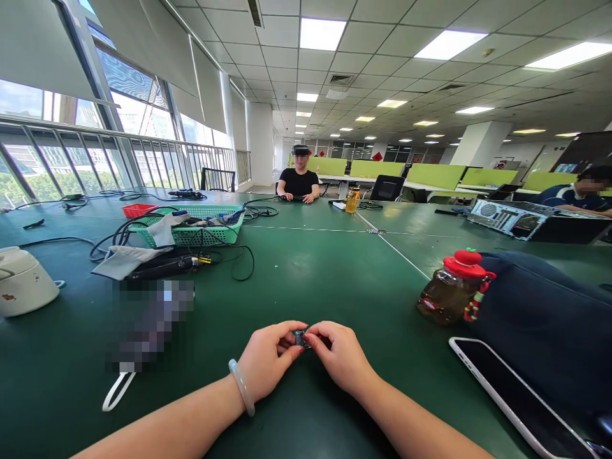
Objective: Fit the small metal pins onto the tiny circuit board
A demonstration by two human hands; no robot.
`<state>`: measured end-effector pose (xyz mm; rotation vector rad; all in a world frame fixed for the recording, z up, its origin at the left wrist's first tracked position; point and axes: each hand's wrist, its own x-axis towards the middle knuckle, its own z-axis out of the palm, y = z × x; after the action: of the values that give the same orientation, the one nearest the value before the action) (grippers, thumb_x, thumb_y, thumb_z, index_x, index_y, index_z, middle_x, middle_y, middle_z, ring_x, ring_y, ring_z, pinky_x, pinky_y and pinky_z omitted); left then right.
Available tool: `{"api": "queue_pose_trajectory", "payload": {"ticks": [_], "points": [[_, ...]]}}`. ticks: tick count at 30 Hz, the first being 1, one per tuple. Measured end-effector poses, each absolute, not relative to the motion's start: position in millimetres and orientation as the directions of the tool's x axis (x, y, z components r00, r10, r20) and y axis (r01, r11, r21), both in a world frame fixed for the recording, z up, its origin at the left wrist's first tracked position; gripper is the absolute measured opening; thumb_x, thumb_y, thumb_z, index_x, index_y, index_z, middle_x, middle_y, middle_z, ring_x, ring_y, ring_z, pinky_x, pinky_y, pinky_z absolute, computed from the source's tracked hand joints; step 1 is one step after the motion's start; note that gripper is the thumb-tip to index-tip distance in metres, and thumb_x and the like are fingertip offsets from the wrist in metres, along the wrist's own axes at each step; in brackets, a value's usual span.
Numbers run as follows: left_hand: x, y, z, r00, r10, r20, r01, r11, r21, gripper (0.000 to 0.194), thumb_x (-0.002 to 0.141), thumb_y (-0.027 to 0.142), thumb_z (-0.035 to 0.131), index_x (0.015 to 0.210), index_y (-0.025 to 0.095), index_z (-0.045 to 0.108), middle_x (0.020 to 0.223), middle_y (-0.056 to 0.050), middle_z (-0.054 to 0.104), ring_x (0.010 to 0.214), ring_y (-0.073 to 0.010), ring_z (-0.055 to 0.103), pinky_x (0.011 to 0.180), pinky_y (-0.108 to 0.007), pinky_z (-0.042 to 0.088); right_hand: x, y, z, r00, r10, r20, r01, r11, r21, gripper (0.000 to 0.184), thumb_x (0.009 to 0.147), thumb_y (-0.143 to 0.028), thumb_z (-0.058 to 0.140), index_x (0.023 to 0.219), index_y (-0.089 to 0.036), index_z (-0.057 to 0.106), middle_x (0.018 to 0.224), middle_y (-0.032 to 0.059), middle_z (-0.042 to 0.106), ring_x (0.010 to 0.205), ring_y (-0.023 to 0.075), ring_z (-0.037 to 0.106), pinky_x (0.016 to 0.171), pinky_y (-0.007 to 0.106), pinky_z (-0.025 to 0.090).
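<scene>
My left hand and my right hand meet just above the green table, near its front edge. Both pinch a small dark part between their fingertips; it is too small to name. A pale bangle sits on my left wrist.
A green basket with cables and grey gloves lies at the back left, a white appliance at the far left. A red-capped jar, a dark bag and a phone lie to the right. One person sits across the table, another at far right.
</scene>
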<state>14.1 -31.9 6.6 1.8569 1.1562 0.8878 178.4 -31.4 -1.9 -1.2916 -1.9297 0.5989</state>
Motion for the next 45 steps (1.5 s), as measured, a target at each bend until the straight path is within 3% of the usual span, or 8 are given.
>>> {"api": "queue_pose_trajectory", "payload": {"ticks": [15, 28, 37, 41, 45], "points": [[15, -35, 8, 0.394, 0.909, 0.136, 0.372, -0.293, 0.881, 0.035, 0.074, 0.023, 0.053, 0.109, 0.021, 0.056, 0.072, 0.001, 0.058, 0.064, -0.0110, 0.054, 0.063, -0.022, 0.048, 176, -33, -2, -0.195, 0.920, 0.340, 0.576, 0.388, -0.720, 0.025, 0.083, -0.033, 0.044, 0.072, -0.019, 0.062, 0.064, 0.0006, 0.058, 0.058, 0.0115, 0.049, 0.054, 0.022, 0.037], [13, -34, 7, 0.446, 0.881, 0.156, 0.388, -0.347, 0.854, 0.042, 0.072, 0.021, 0.054, 0.114, 0.022, 0.050, 0.068, 0.003, 0.053, 0.060, -0.0097, 0.051, 0.060, -0.021, 0.045, 176, -34, 1, -0.280, 0.907, 0.316, 0.596, 0.422, -0.683, 0.018, 0.082, -0.029, 0.047, 0.075, -0.020, 0.061, 0.069, -0.0005, 0.059, 0.062, 0.0111, 0.051, 0.057, 0.022, 0.037], [9, -40, 14, 0.545, 0.804, 0.238, 0.459, -0.524, 0.718, 0.044, 0.078, 0.026, 0.046, 0.121, 0.021, 0.043, 0.062, 0.003, 0.051, 0.055, -0.0099, 0.045, 0.054, -0.021, 0.035, 175, -37, 2, -0.372, 0.876, 0.307, 0.569, 0.477, -0.670, 0.018, 0.082, -0.028, 0.048, 0.073, -0.020, 0.061, 0.068, -0.0009, 0.059, 0.061, 0.0101, 0.050, 0.058, 0.021, 0.038], [9, -34, 13, 0.458, 0.853, 0.252, 0.521, -0.487, 0.702, 0.037, 0.078, 0.022, 0.042, 0.114, 0.021, 0.049, 0.056, 0.005, 0.046, 0.051, -0.0099, 0.042, 0.052, -0.022, 0.031, 186, -27, 1, -0.319, 0.905, 0.281, 0.591, 0.422, -0.688, 0.023, 0.084, -0.029, 0.042, 0.078, -0.020, 0.063, 0.072, -0.0001, 0.061, 0.067, 0.0115, 0.054, 0.062, 0.023, 0.040], [6, -19, 4, 0.289, 0.942, 0.170, 0.484, -0.297, 0.823, 0.026, 0.077, 0.024, 0.040, 0.099, 0.019, 0.052, 0.051, 0.006, 0.042, 0.049, -0.0101, 0.043, 0.050, -0.021, 0.032, 196, -18, -6, -0.287, 0.935, 0.208, 0.707, 0.353, -0.613, 0.013, 0.076, -0.028, 0.054, 0.082, -0.022, 0.063, 0.079, 0.0007, 0.061, 0.071, 0.0139, 0.054, 0.063, 0.025, 0.041]]}}
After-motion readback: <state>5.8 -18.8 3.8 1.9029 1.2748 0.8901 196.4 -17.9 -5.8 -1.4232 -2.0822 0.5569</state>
